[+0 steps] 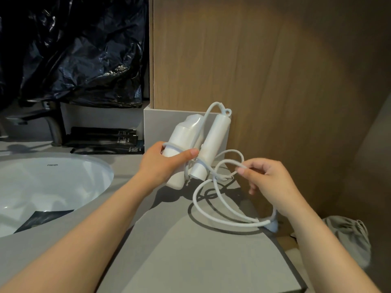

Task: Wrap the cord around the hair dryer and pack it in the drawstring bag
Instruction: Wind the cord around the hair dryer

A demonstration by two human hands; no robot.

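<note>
Head view: sink left; drawstring bag right.

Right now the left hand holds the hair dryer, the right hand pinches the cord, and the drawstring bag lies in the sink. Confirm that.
Not in the sink. The head view shows the drawstring bag at lower right, beyond the counter. The rest stands: the left hand holds the hair dryer and the right hand pinches the cord.

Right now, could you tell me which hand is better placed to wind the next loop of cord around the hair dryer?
Probably the right: the right hand pinches the loose cord, while the left hand grips the hair dryer and would have to let go.
</note>
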